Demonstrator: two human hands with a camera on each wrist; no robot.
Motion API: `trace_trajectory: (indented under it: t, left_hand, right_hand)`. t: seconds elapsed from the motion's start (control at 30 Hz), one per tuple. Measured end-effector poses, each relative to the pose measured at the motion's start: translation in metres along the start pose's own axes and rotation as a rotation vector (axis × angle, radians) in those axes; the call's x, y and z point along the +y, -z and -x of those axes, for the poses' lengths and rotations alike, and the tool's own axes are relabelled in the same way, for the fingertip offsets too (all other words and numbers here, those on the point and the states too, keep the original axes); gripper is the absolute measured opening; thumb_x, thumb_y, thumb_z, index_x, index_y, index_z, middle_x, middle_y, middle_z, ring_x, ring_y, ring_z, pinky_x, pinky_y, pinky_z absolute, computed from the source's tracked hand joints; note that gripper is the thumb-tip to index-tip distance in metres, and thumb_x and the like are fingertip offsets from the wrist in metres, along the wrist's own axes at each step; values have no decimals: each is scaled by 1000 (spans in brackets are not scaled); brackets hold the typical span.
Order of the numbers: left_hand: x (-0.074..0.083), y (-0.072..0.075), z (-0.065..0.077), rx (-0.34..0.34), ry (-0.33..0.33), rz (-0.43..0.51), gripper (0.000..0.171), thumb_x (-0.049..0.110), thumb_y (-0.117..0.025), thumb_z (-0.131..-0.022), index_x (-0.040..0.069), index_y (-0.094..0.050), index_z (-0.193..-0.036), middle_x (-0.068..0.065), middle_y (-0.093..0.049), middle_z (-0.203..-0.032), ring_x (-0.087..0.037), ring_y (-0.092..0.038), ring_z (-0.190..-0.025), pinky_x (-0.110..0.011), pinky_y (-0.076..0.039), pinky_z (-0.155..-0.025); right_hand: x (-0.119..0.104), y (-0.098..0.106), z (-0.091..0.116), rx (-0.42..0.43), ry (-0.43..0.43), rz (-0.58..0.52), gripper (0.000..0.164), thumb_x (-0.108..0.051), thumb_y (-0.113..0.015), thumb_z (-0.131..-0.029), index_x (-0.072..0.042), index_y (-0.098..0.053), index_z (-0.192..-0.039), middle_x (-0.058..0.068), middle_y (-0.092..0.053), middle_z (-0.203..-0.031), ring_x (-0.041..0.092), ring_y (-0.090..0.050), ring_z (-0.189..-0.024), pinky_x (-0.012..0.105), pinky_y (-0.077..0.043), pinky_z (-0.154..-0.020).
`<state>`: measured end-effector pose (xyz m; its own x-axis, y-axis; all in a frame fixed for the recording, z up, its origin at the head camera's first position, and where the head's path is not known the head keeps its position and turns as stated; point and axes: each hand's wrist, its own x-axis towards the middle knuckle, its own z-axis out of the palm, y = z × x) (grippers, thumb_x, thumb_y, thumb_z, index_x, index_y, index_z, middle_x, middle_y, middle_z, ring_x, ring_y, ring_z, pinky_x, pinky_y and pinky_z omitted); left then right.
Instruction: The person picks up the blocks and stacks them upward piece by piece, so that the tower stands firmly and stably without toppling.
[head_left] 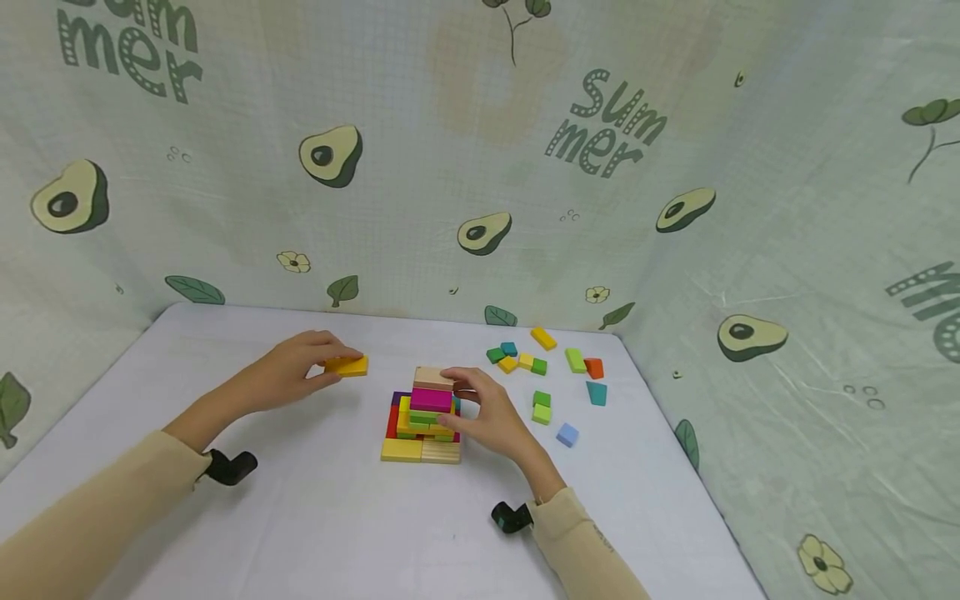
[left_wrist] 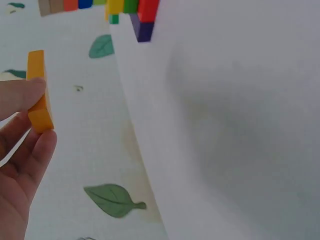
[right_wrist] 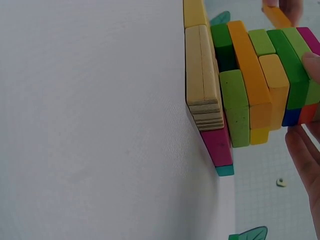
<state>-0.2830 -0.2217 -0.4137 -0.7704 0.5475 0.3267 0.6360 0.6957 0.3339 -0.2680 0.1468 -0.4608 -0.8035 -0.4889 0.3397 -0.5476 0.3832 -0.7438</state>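
My left hand (head_left: 303, 367) pinches a yellow-orange wooden block (head_left: 352, 367) between thumb and fingertips, raised to the left of the tower; the left wrist view shows this long block (left_wrist: 41, 118) up close. In front of me stands a stepped tower of coloured wooden blocks (head_left: 431, 401), with a magenta block and a plain wood one at its top. My right hand (head_left: 491, 417) holds the tower's upper part from the right, thumb at the front and fingers behind. From the right wrist, green, orange and tan blocks (right_wrist: 260, 90) show in stacked layers above the base.
Loose blocks lie at the back right of the white table (head_left: 322, 517), among them a yellow one (head_left: 543, 337), a red one (head_left: 594, 368) and a light blue one (head_left: 567, 435). A printed cloth (head_left: 405, 100) hangs behind the table and along its sides.
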Motion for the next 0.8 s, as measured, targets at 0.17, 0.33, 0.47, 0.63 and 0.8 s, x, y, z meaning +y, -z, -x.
trace_trajectory:
  t: [0.17,0.33,0.47,0.63,0.8]
  left_hand:
    - [33,0,-8,12,-60,7,46,15,-85,-92,23,-73,-136,4,-71,-122,-14,-62,-108,-33,-62,-86]
    - [55,-4,-13,28,-119,42,44,14,-85,-92,22,-75,-134,6,-72,-120,-13,-62,-106,-29,-61,-85]
    - [66,-11,-16,34,-143,64,43,12,-84,-92,20,-76,-133,6,-72,-121,-13,-62,-108,-30,-61,-86]
    - [79,-20,-21,38,-163,70,42,11,-85,-92,17,-76,-133,3,-72,-121,-17,-63,-111,-33,-62,-89]
    - [88,-27,-27,36,-173,58,40,10,-85,-91,16,-77,-130,1,-71,-117,-18,-63,-109,-34,-62,-90]
  right_hand:
    - [-1,0,-1,-2,-2,6,64,-18,-87,-91,-26,-57,-147,-6,-60,-145,15,-61,-128,43,-55,-108]
    - [0,0,0,-3,-2,5,64,-18,-86,-92,-27,-56,-148,-6,-59,-146,15,-61,-129,42,-55,-108]
    - [0,0,0,-7,0,-1,64,-18,-86,-92,-27,-56,-148,-6,-58,-147,14,-61,-129,41,-55,-108]
    - [0,1,1,-11,17,-7,64,-17,-86,-92,-25,-55,-148,-5,-58,-146,15,-61,-129,40,-55,-108]
    - [-4,1,2,-8,17,-29,64,-14,-86,-92,-21,-56,-148,-1,-59,-146,20,-62,-129,45,-55,-108]
